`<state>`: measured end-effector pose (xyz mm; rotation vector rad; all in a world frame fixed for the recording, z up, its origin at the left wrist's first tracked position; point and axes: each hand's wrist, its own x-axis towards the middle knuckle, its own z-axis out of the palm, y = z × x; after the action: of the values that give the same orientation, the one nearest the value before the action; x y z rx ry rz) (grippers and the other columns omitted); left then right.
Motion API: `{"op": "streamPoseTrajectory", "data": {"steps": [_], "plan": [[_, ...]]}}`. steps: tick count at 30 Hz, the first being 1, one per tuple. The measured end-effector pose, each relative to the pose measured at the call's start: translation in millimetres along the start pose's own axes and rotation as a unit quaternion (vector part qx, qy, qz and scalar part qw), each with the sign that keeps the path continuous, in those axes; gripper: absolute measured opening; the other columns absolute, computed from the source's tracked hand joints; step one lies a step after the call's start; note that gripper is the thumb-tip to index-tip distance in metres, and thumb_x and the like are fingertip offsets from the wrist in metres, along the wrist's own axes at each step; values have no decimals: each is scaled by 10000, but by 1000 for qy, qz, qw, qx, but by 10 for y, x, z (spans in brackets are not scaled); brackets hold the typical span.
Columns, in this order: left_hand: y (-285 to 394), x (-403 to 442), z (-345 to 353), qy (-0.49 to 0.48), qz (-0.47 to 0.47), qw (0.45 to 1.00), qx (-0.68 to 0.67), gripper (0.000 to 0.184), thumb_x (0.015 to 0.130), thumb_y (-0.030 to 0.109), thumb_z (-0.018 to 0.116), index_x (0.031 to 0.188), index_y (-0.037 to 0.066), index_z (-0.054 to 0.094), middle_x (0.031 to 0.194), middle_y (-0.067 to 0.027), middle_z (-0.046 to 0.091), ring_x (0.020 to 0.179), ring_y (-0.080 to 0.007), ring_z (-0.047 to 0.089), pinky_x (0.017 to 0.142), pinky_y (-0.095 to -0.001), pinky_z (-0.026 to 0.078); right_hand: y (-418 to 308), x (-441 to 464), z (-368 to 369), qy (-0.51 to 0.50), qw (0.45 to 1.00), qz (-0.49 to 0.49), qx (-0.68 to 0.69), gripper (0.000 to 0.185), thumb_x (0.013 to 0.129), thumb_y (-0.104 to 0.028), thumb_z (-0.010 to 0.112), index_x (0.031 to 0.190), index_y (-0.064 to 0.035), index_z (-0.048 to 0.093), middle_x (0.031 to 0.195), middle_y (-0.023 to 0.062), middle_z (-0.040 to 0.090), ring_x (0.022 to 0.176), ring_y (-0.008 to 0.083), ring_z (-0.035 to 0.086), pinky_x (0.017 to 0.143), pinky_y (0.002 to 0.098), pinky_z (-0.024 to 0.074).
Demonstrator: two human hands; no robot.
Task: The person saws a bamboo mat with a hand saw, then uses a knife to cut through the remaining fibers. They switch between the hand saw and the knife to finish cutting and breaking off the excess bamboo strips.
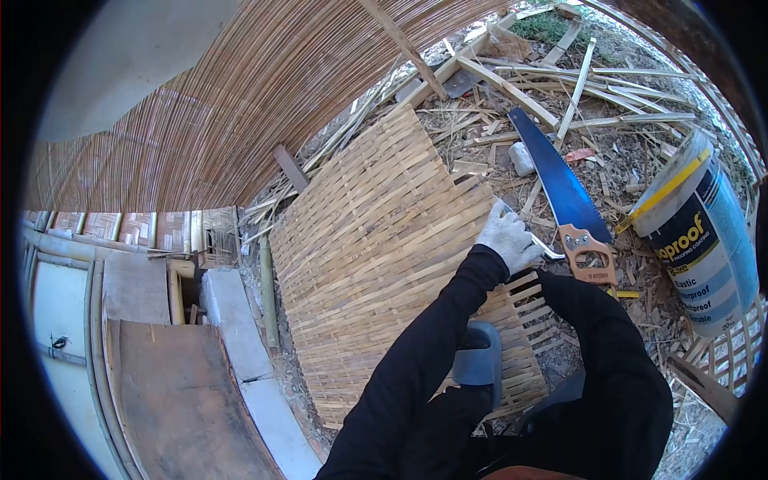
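Note:
A large woven bamboo mat lies on the ground, its right edge running into loose strip ends. My left hand, in a whitish glove, is at that edge with its fingers bent around it. A thin, shiny, curved metal piece shows beside these fingers; its kind is unclear. My right arm, in a black sleeve, reaches to the strip ends, but the hand itself is hidden. A handsaw with a blue blade and wooden handle lies just beyond both hands. My grey sandal rests on the mat.
At right stands a tilted waterproof-coating bucket with a yellow band. Wood and bamboo offcuts litter the ground beyond the saw. A reed screen hangs at upper left. Concrete blocks and a brown board are at left.

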<state>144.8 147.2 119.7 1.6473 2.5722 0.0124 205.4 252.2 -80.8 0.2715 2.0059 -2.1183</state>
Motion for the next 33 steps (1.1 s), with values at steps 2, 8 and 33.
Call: {"op": "streamPoseTrajectory", "data": {"steps": [2,8,33], "plan": [[-6,-4,10,2,2,1000,3,471,990,537,653,837,139,852,864,-79,752,1005,-261,684,1184,-527,356,-4,-11,11,0,1000,3,3,364,1029,-137,685,1368,-6,683,1262,79,760,1156,191,707,1021,335,546],[-41,14,44,-9,4,1000,-12,472,986,540,661,830,137,849,862,-84,751,1018,-259,680,1178,-533,360,-12,-8,20,-4,1000,6,7,361,1036,-141,678,1371,-7,682,1266,78,758,1157,191,706,1022,335,546],[-69,-18,137,-19,-11,998,-52,488,983,537,669,834,105,842,894,-92,734,1058,-263,671,1225,-565,330,-23,-3,30,-17,1000,24,7,353,1066,-159,646,1384,-10,680,1283,70,752,1165,190,701,1024,334,544]]}}
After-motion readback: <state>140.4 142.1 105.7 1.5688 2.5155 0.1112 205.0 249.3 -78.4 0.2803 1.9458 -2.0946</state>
